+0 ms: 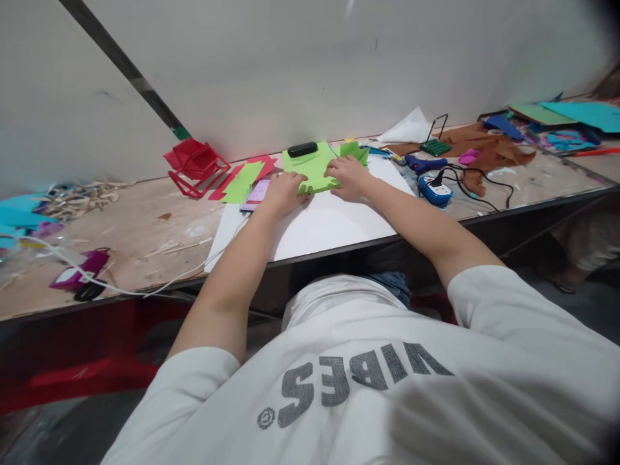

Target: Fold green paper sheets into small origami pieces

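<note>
A bright green sheet of paper (317,169) lies over the white board (334,223) in front of me. At the sheet's near left corner, the fingers of my left hand (287,192) are bent and pressed onto its edge. My right hand (349,177) grips the near right edge in the same way; its fingertips point toward the left hand. A black oblong case (303,150) rests on the far part of the sheet. Just left of my left hand is a phone with a lit screen (256,194). Folded green paper (354,152) sits beyond my right hand.
A red frame model (196,165) stands at left, near red and lime paper pieces (243,182). Wooden sticks (82,199) and a purple device (81,270) lie farther left. At right are a blue glue gun (419,163), a blue power socket (434,191) with black cables, and brown paper (484,145).
</note>
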Action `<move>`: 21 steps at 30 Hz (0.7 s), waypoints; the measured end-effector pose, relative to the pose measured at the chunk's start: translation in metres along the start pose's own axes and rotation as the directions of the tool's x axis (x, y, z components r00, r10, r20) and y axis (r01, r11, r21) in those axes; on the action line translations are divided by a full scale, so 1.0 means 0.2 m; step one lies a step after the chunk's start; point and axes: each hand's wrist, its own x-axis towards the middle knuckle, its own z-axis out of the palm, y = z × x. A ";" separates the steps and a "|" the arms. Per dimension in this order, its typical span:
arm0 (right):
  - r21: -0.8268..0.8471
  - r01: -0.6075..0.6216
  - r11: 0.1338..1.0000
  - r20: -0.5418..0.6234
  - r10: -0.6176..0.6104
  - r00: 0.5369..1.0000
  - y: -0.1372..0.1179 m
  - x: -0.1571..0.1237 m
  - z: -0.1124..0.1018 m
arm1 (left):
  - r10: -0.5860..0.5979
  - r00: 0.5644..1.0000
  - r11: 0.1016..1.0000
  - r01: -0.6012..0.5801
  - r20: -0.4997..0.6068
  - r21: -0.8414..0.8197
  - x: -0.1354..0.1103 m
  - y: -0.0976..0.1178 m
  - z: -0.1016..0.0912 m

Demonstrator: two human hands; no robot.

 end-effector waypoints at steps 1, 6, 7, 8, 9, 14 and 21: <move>-0.025 0.014 1.000 -0.004 -0.014 1.000 -0.01 0.01 0.01 | -0.007 1.000 1.000 0.007 0.001 0.010 0.01 -0.01 0.01; -0.082 0.008 0.997 -0.032 -0.010 0.999 -0.06 0.04 0.05 | -0.024 0.999 0.997 0.027 -0.032 0.079 0.05 -0.08 0.05; -0.085 0.001 0.996 -0.031 -0.004 1.000 -0.07 0.04 0.05 | -0.017 0.999 0.996 0.020 -0.038 0.092 0.06 -0.09 0.05; -0.091 -0.003 0.996 -0.029 0.001 1.000 -0.07 0.04 0.05 | -0.004 0.999 0.994 0.008 -0.042 0.106 0.06 -0.09 0.04; -0.101 -0.005 0.995 -0.025 0.002 1.000 -0.08 0.04 0.04 | 0.009 0.999 0.992 -0.003 -0.043 0.124 0.06 -0.08 0.04; -0.171 0.017 0.985 0.046 -0.009 0.999 -0.13 0.01 -0.02 | 0.095 0.995 0.981 -0.093 -0.001 0.171 0.01 0.00 -0.01; -0.243 0.043 0.969 0.280 0.027 0.960 -0.33 -0.02 -0.28 | 0.230 0.973 0.967 -0.229 0.009 0.115 -0.17 0.08 -0.17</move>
